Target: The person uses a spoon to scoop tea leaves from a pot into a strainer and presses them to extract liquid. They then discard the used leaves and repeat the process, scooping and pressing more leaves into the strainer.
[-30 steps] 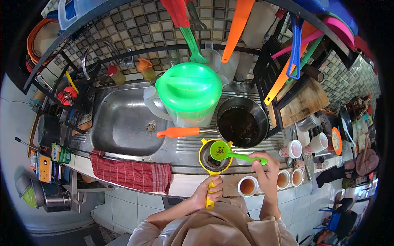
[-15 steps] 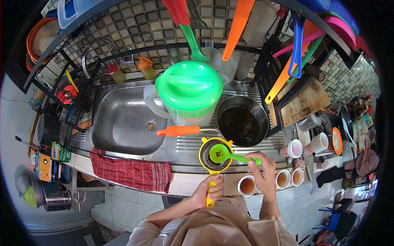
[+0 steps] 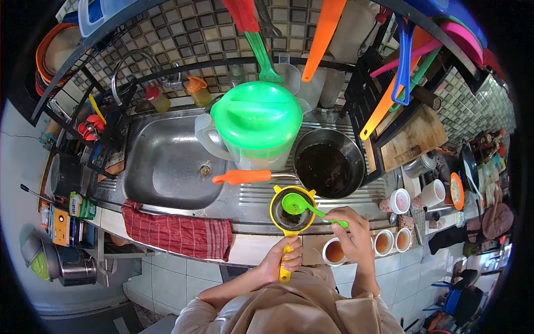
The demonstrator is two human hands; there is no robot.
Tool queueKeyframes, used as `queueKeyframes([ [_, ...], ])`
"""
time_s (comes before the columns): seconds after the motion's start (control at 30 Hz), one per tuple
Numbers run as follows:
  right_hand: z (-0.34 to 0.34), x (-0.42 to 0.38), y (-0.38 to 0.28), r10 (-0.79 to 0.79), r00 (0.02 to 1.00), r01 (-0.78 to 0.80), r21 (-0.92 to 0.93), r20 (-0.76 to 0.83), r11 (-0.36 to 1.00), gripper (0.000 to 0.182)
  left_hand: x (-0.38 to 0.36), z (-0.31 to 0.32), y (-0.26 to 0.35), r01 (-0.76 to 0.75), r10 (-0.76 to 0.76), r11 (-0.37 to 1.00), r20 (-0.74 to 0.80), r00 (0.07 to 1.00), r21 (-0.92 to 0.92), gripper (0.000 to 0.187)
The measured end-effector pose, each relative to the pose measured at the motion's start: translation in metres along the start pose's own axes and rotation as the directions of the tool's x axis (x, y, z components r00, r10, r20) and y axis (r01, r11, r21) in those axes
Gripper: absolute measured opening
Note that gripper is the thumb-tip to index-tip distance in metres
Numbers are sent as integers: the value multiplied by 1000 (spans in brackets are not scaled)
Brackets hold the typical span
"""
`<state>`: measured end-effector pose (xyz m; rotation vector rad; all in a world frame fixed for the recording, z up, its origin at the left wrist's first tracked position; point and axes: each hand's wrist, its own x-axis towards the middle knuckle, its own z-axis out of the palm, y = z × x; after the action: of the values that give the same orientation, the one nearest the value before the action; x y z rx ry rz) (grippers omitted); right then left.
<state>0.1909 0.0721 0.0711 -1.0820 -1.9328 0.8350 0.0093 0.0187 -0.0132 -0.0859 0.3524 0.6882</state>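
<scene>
My left hand point(image 3: 282, 259) is wrapped round the yellow handle of a strainer point(image 3: 288, 226), held level over the counter's front edge. Pinched in my right hand point(image 3: 354, 232) is the handle of a green ladle point(image 3: 295, 204), whose bowl sits over the strainer's mesh with dark bits in it. Dark residue also shows on the mesh. Just behind stands a saucepan point(image 3: 325, 167) of dark liquid, its orange handle pointing left. A white cup point(image 3: 334, 252) of brown liquid is partly behind my right hand; two similar cups point(image 3: 384, 242) stand to its right.
A green-lidded jug point(image 3: 257, 119) stands behind the strainer. Left are a metal sink point(image 3: 172, 158) and a red cloth point(image 3: 175, 232) over the counter edge. Two more cups point(image 3: 399, 201) stand at right. Utensils, including an orange one point(image 3: 322, 39), hang overhead near a black rack.
The ladle's bowl has moved slightly left and up over the strainer, and its handle now slopes more. My right hand has shifted a little left. My left hand and the strainer have barely moved.
</scene>
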Motion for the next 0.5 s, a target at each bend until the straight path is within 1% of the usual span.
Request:
queueKeyframes([
  [0.03,0,1,0,0,1000,0,0,0,1000,15,0,0,0,2,-2,1000,-8,1000,-2,26],
  [0.1,-1,4,-2,-101,995,101,-44,16,994,16,-1,4,1,-3,3,1000,-13,1000,12,26],
  [0.23,-3,3,-6,-62,997,64,-42,44,997,16,-1,3,1,0,0,1000,-18,1000,14,27],
  [0.5,-4,2,-5,-117,990,125,-99,82,987,14,-1,3,0,-7,7,1000,-20,1000,17,26],
])
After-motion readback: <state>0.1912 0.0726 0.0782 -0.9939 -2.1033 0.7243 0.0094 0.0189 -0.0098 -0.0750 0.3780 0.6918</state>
